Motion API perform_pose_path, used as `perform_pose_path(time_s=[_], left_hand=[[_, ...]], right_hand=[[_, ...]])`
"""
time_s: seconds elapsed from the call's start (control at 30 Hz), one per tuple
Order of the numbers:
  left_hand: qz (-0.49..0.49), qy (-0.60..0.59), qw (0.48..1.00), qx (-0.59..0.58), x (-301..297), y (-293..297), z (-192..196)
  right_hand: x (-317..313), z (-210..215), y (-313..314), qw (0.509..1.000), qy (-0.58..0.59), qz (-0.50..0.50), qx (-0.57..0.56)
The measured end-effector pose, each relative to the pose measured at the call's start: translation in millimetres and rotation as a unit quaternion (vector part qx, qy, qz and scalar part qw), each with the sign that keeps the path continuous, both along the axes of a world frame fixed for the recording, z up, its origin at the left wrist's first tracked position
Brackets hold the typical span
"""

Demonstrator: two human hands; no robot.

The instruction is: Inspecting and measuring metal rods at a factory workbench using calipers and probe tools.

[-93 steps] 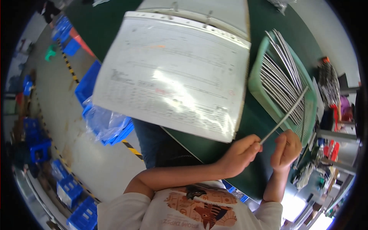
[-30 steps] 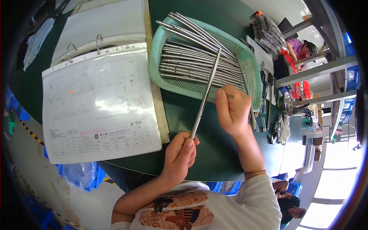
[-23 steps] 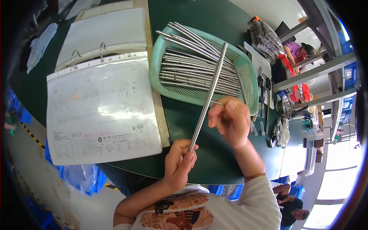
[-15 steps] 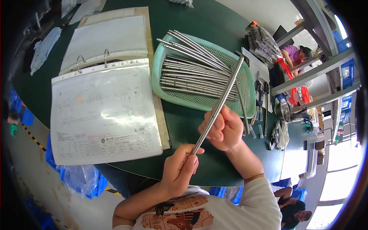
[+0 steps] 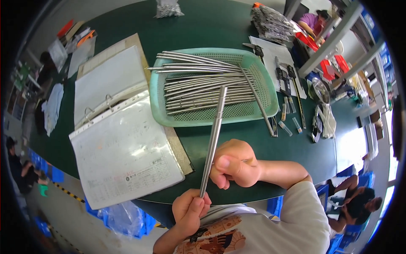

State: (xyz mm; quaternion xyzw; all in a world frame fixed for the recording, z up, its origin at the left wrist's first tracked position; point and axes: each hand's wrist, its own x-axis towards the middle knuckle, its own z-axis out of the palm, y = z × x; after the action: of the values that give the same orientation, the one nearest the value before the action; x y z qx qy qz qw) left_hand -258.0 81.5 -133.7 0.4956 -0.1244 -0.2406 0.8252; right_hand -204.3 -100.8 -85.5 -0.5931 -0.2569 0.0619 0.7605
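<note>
Metal rod (image 5: 213,139) held in both hands, slanting up and slightly right over the near edge of the green table (image 5: 220,25). Lower end pinched in the fingertips of the left hand (image 5: 189,209), close to the chest; middle of the rod passing just left of the right hand (image 5: 232,164), fist curled with thumb forward, touching the rod at its side. Whether the right fingers fully wrap the rod cannot be told. Upper end of the rod reaching above the green basket (image 5: 211,118), over the pile of similar rods (image 5: 203,84) lying lengthwise inside. One more rod leaning diagonally across the basket's right rim.

Left of the basket, an open ring binder (image 5: 122,139) with printed sheets, lying flat, its near corner hanging over the table edge. Right of the basket, small tools (image 5: 287,97) and a sheet of paper (image 5: 270,48). Farther back, a bundle in clear plastic (image 5: 270,21). Below the table edge, a clear plastic bag (image 5: 120,216) over blue crates. Another person seated at lower right (image 5: 355,199).
</note>
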Motion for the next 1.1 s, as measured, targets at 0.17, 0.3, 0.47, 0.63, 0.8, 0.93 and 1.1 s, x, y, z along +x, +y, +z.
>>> perform_pose_path(time_s=[0.17, 0.3, 0.47, 0.63, 0.8, 0.93, 1.1], left_hand=[[0.315, 0.044, 0.902, -0.291, 32.4, 58.7, 11.4], [0.236, -0.058, 0.969, 0.055, 45.4, 57.1, 44.4], [-0.092, 0.076, 0.98, 0.161, 96.1, -31.4, 83.0], [-0.208, 0.106, 0.961, 0.146, 130.1, -107.3, 91.1], [-0.207, 0.061, 0.951, 0.222, 137.4, -156.3, 83.3], [-0.237, -0.064, 0.915, 0.32, 141.1, -170.8, 73.7], [-0.125, -0.299, 0.87, 0.371, 144.3, -163.9, 64.0]], right_hand=[[-13.5, -3.9, -34.8, 0.993, -0.028, -0.114, -0.013], [-26.6, -41.5, -27.4, 0.971, -0.157, -0.095, -0.156], [-44.9, -74.3, -26.0, 0.935, -0.245, -0.038, -0.256], [-44.6, -72.6, -25.6, 0.951, -0.208, -0.042, -0.225], [-44.5, -74.5, -27.8, 0.968, -0.141, -0.022, -0.204], [-41.7, -73.5, -27.9, 0.961, -0.149, -0.033, -0.23], [-38.6, -71.4, -26.7, 0.957, -0.162, -0.018, -0.241]])
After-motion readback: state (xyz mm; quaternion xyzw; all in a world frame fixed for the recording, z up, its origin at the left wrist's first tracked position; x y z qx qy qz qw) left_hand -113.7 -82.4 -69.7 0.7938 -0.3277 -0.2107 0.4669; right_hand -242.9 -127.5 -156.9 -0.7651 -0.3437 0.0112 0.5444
